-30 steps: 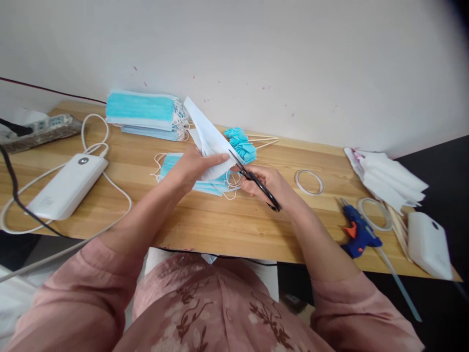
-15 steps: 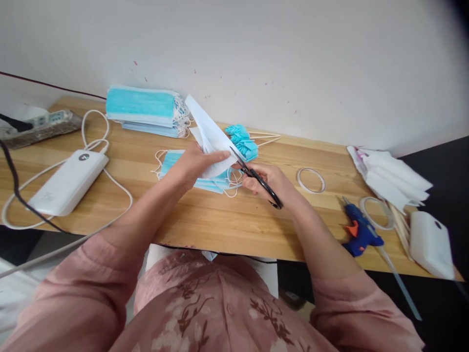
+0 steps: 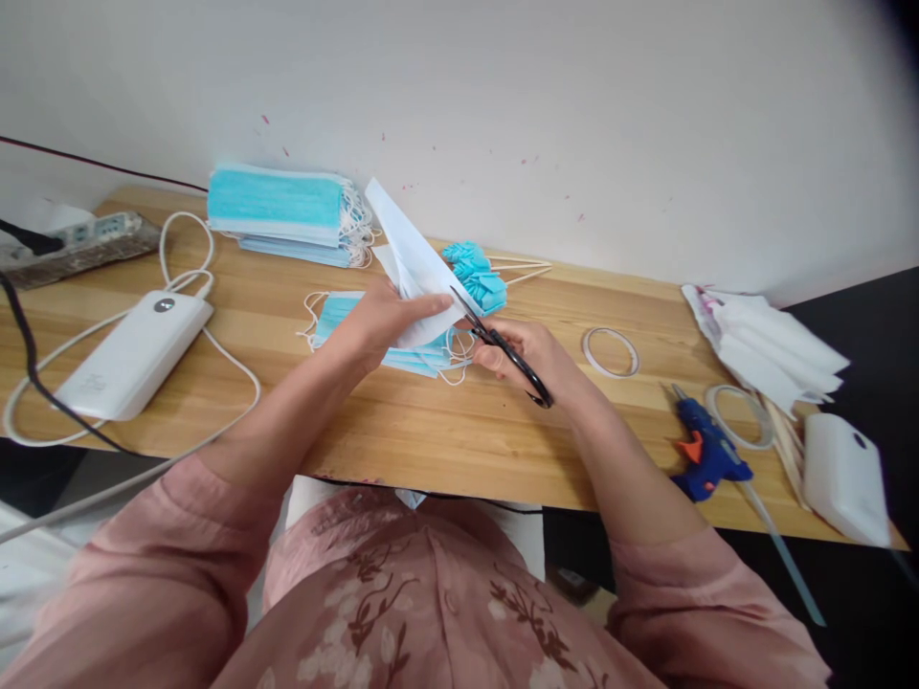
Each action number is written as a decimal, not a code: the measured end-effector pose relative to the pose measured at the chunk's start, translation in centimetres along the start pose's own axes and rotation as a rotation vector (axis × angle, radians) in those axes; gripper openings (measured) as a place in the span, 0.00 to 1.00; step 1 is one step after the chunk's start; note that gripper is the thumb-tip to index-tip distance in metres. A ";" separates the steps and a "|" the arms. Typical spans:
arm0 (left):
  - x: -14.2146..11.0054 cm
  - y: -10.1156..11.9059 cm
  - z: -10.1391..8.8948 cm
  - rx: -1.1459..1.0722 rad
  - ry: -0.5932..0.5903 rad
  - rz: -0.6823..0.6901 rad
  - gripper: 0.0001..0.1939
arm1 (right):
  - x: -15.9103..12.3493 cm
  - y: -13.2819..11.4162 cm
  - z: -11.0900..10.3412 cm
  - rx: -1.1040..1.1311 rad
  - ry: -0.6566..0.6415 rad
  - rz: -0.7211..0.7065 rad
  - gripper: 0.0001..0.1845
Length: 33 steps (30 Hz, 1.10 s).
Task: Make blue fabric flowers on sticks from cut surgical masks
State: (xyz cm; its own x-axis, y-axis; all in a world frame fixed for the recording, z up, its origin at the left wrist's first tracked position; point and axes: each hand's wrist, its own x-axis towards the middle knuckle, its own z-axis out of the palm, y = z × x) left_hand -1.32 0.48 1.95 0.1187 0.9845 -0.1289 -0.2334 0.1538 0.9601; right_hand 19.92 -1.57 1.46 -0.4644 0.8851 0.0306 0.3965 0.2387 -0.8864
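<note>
Between thumb and fingers, my left hand [image 3: 392, 314] grips a folded white sheet [image 3: 409, 237] of thin fabric or paper, one long point of it sticking up toward the wall. My right hand [image 3: 524, 349] is closed around black-handled scissors [image 3: 508, 356]. Their blades lie at the sheet's right edge, close to my left thumb; part of the blades is hidden. Below both hands, blue face masks [image 3: 337, 314] with white ear loops rest on the wooden table [image 3: 431, 431]. Just behind the scissors lie blue folded flowers [image 3: 474, 273] on thin wooden sticks.
A stack of face masks [image 3: 277, 201] lies at the back left, near a white power bank [image 3: 136, 354] with cables and a power strip [image 3: 86, 244]. To the right are a tape roll [image 3: 610, 352], a blue glue gun [image 3: 707, 450], white sheets [image 3: 772, 340] and a white box [image 3: 845, 477].
Almost nothing differs. The view has shifted very slightly, while both hands, the sheet and the scissors keep nearly the same places.
</note>
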 end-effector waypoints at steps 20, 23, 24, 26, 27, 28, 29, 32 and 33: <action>-0.2 0.2 0.0 0.064 -0.009 -0.007 0.22 | 0.1 -0.3 0.2 0.025 0.039 0.066 0.32; -0.1 0.1 -0.1 0.068 0.006 -0.009 0.24 | 0.1 -0.2 0.2 0.031 0.039 0.074 0.31; -0.1 0.1 -0.1 0.068 0.007 -0.010 0.24 | 0.1 -0.2 0.2 0.031 0.039 0.077 0.31; -0.1 -0.1 -0.1 0.060 0.002 -0.005 0.24 | 0.1 -0.2 0.2 0.030 0.042 0.080 0.31; 0.0 -0.1 -0.2 0.052 -0.005 0.000 0.24 | 0.1 -0.2 0.1 0.029 0.043 0.080 0.30; 0.0 -0.2 -0.2 0.044 -0.012 0.005 0.24 | 0.1 -0.3 0.1 0.028 0.042 0.081 0.30; 0.0 -0.3 -0.3 0.036 -0.017 0.009 0.24 | 0.1 -0.3 0.1 0.026 0.042 0.081 0.30; 0.1 -0.5 -0.3 0.021 -0.021 0.015 0.24 | 0.1 -0.5 0.0 0.019 0.041 0.077 0.30; 0.1 -0.5 -0.3 0.018 -0.018 0.017 0.24 | 0.1 -0.5 0.0 0.014 0.043 0.070 0.29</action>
State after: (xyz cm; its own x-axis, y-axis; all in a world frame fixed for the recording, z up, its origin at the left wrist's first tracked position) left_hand -1.50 0.57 1.34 0.1318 0.9854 -0.1080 -0.2183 0.1351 0.9665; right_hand 19.66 -1.66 1.93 -0.4015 0.9158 -0.0123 0.4160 0.1704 -0.8932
